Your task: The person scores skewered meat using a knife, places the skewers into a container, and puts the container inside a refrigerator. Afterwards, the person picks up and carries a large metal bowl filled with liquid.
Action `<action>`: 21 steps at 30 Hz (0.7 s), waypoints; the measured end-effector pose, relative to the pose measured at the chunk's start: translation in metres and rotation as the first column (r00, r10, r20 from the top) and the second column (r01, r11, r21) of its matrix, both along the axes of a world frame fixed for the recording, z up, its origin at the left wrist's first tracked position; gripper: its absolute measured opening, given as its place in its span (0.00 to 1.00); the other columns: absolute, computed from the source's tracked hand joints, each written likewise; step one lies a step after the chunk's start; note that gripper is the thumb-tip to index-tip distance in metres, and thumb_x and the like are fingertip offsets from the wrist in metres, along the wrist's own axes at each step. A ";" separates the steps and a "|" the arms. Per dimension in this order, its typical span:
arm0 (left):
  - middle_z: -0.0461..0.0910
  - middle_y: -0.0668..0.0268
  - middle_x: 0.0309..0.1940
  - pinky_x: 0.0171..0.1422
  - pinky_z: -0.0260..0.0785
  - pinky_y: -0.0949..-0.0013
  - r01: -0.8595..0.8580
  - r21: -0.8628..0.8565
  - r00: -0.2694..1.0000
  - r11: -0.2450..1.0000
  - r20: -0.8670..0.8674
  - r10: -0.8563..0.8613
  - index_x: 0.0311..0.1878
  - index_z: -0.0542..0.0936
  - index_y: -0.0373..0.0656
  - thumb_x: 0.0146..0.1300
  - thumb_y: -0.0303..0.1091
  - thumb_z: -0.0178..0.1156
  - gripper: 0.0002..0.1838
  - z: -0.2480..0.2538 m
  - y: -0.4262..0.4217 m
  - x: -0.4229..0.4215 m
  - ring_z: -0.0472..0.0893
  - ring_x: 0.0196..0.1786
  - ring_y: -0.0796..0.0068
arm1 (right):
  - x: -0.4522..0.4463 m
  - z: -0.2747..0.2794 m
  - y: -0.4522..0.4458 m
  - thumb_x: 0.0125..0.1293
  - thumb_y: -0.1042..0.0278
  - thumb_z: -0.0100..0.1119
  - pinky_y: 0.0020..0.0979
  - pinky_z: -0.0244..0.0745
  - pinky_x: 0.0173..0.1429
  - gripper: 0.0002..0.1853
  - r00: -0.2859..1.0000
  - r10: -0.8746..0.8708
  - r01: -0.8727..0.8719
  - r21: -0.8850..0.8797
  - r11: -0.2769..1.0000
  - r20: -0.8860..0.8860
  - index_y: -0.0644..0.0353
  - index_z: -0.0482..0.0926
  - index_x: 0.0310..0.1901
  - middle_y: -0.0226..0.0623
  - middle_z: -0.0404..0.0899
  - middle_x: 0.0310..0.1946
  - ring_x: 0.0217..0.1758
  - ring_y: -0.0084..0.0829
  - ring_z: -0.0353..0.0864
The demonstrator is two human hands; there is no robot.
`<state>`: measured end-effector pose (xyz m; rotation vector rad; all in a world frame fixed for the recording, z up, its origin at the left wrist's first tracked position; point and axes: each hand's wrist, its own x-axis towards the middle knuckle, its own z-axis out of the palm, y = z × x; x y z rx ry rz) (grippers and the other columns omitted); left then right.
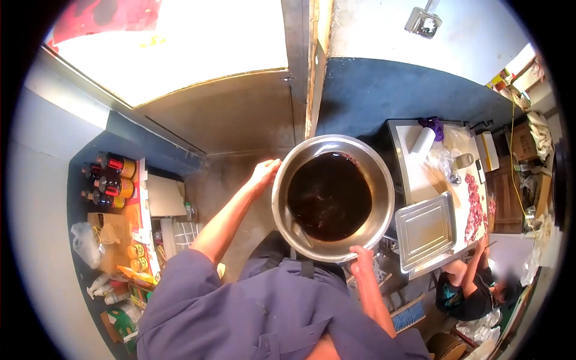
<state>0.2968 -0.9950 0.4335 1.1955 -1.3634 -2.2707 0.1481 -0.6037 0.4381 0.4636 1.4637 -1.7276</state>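
A large round stainless steel basin (pixel 381 195) is held up in front of my body. Dark, nearly black liquid (pixel 329 198) fills much of it, and a few reddish bits show near its far edge. My left hand (pixel 265 173) is closed on the basin's left rim, its fingertips partly hidden behind the wall. At the near right side, my right hand (pixel 362 259) grips the rim with the thumb on top. What lies under the basin is hidden.
On the right, a table (pixel 414 180) bears a metal tray (pixel 426 231), pieces of raw meat (pixel 474 210), skewers (pixel 441 180) and plastic bags. A person (pixel 471 291) sits beside it, hands at the meat. Dark bottles (pixel 114 186) and jars (pixel 138 258) crowd the left shelf. A door (pixel 234 114) stands ahead.
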 end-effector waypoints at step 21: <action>0.79 0.63 0.30 0.28 0.72 0.71 -0.570 -0.070 0.822 0.819 -0.063 0.566 0.39 0.76 0.40 0.56 0.31 0.59 0.08 0.006 -0.183 -0.202 0.73 0.21 0.74 | -0.034 0.016 -0.056 0.46 0.86 0.56 0.39 0.77 0.46 0.18 0.897 -0.439 0.442 0.058 0.895 -0.052 0.65 0.74 0.42 0.36 0.74 0.33 0.36 0.34 0.76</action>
